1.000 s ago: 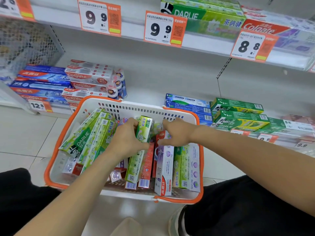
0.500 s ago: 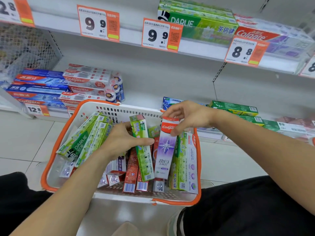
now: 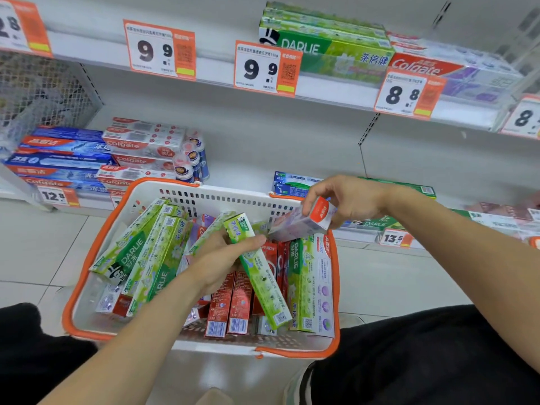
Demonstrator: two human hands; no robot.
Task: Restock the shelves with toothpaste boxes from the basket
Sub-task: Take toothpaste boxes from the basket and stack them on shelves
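Fingers (image 3: 314, 201) of the right hand (image 3: 347, 200) pinch the red end of a white and purple Colgate toothpaste box (image 3: 304, 222), which hangs tilted just above the far right corner of the white plastic basket with the orange rim (image 3: 87, 276); it is held by its end probably because this was the part that stood up among the packed boxes. Thumb and fingers of the left hand (image 3: 222, 258) are curled round a long green toothpaste box (image 3: 257, 270), lifted at its upper end while its lower end lies on the red boxes (image 3: 230, 305) beneath, so I judge both hands take one box each to save a trip. More green Darlie boxes (image 3: 140, 255) lean against the left wall of the basket, one over the other. Behind the basket, the low white shelf (image 3: 251, 176) carries blue and red Colgate boxes (image 3: 73, 159) at the left and blue and green boxes (image 3: 292, 182) behind the right hand, with bare space between them. On the upper shelf, stacked green Darlie boxes (image 3: 327, 48) and Colgate boxes (image 3: 455, 74) lie flat with the long side forward, above orange price tags (image 3: 267, 68); the purple box likely belongs there.
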